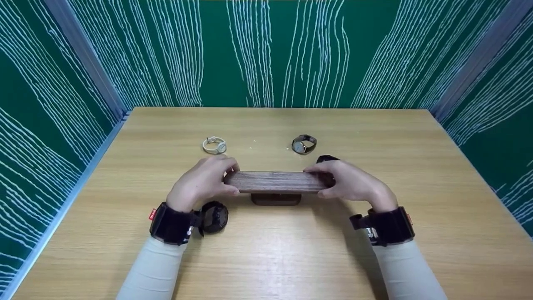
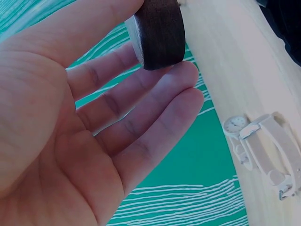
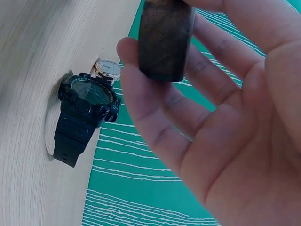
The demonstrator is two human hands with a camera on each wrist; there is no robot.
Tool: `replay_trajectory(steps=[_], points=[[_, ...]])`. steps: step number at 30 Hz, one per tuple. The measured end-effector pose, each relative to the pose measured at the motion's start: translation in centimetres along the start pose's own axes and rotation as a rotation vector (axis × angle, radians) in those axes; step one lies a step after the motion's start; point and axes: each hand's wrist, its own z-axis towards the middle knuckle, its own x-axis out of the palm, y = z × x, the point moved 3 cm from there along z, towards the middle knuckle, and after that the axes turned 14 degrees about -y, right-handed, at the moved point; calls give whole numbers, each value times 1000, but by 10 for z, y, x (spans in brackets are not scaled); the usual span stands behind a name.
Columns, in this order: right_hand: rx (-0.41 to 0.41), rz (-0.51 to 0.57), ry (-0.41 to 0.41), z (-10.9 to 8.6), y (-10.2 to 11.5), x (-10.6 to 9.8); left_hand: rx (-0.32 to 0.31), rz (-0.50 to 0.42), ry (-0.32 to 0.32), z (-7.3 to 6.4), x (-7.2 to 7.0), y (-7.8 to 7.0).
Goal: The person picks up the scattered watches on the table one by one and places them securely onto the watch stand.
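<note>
Both hands hold a dark brown wooden T-bar stand [image 1: 275,182], one at each end of its long bar. My left hand [image 1: 204,179] pinches the left end between thumb and fingers; that end [image 2: 162,35] also shows in the left wrist view. At the other end my right hand [image 1: 352,179] grips the bar, whose tip [image 3: 164,42] is seen in the right wrist view. Below the bar is the stand's rounded base [image 1: 275,199]; whether it touches the table I cannot tell. A black digital watch [image 3: 87,101] lies beyond the right hand, partly hidden by it in the head view.
On the wooden table [image 1: 275,254], a white watch [image 1: 215,146] lies beyond the left hand, and a dark-strapped watch [image 1: 304,144] at the back right. Another black watch [image 1: 214,217] is beside the left wrist. Green walls [image 1: 287,54] with white lines enclose the table.
</note>
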Motion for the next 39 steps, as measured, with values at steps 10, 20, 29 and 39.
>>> replay_trajectory(steps=[10,20,29,39], points=[[8,4,10,0,0,-1,-9,-13,-7,0,0,1],[-26,-11,-12,2,0,0,38,-11,-34,0,1,0],[35,62,-25,-1,-5,-8,19,-22,-33,-1,0,1],[230,55,-226,-6,-34,-26,-30,-58,-10,-1,-4,0]])
